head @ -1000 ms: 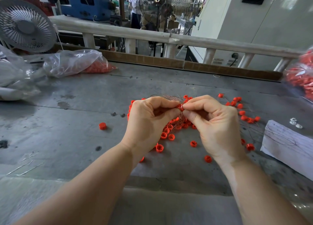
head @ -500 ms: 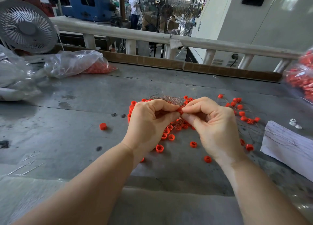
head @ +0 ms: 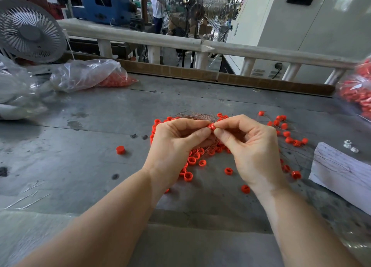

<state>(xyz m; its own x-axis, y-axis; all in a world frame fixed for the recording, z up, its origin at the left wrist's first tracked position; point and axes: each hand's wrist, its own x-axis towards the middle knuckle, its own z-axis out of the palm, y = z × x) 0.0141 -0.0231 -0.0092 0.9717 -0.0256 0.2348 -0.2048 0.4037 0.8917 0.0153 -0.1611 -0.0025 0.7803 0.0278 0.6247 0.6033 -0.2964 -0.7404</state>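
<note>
Centre of frame: red cap (head: 211,126) pinched by curled fingers (head: 193,123) of left hand (head: 174,144) and right hand (head: 253,146), its axis roughly left-right (opening hidden), above the bench (head: 80,146).

There it is: the small red plastic ring-shaped cap (head: 210,125) shows plainly now, where a second ago the fingertips nearly buried it. The left hand (head: 176,144) and right hand (head: 255,146) have drawn slightly apart, lifting a touch after a brief dip, pinching it from either side.
</note>
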